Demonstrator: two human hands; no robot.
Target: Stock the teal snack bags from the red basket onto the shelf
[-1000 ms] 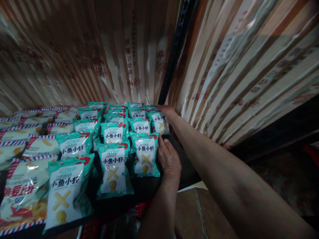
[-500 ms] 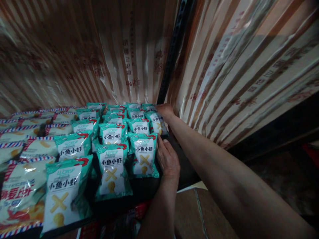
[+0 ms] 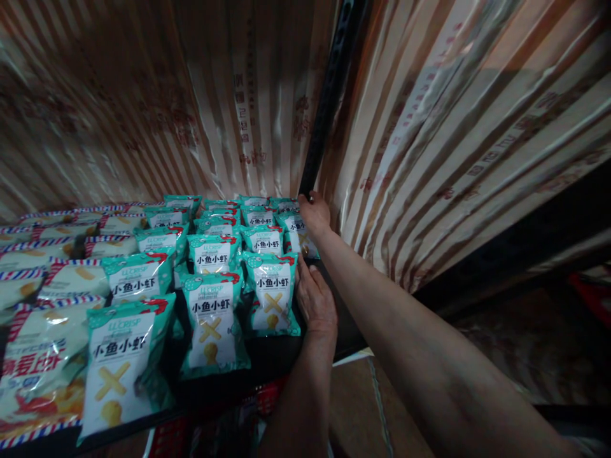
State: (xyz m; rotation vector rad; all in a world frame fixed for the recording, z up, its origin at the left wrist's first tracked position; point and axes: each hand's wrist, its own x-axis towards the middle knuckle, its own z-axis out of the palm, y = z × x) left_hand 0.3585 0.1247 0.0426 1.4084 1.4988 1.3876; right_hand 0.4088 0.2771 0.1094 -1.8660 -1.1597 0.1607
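Teal-and-white snack bags (image 3: 210,324) stand upright in rows on a dark shelf (image 3: 277,356). My left hand (image 3: 316,298) lies flat along the right side of the front bag in the rightmost row (image 3: 273,294), fingers stretched toward the back. Farther back, my right hand (image 3: 316,215) is beside the rear bags of that row, near the black corner post (image 3: 329,95). Its fingers are apart and partly hidden, and it overlaps the right edge of a rear teal bag (image 3: 296,230). Neither hand grasps a bag.
Cream snack bags with red-and-blue striped edges (image 3: 42,375) fill the shelf's left side. Pleated, printed sheeting (image 3: 214,114) hangs behind, and more (image 3: 458,140) covers the right side. Red baskets or packs (image 3: 167,436) sit below the shelf, above a tiled floor (image 3: 356,407).
My right hand has lifted slightly off the rear bag toward the post, its fingers now bent upward. My left hand stays against the front bag. The view has shifted a little.
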